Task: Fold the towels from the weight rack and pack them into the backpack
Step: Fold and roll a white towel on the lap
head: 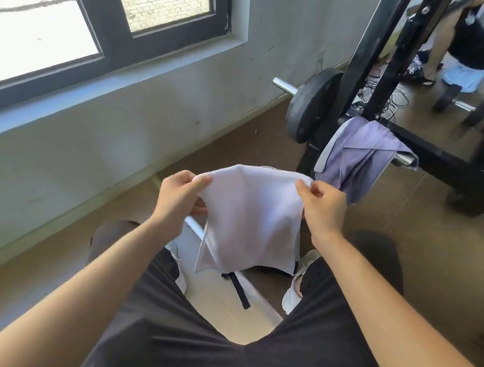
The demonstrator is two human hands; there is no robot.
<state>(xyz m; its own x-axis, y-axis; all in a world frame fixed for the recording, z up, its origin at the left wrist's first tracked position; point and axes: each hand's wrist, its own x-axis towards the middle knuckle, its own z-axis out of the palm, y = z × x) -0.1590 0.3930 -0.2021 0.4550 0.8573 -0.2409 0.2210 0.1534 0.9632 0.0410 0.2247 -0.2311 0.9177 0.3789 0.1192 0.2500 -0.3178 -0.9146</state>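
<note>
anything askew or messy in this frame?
Purple towel hangs bunched and lopsided over the weight rack, unfolded. Loose cables lie tangled on the floor behind it. The white towel, pinched by left hand and right hand, hangs unevenly.

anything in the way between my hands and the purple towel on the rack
Nothing visible lies between: the purple towel hangs on the rack just past the right hand. But the left hand and right hand each pinch a top corner of the white towel, so both are occupied.
</note>
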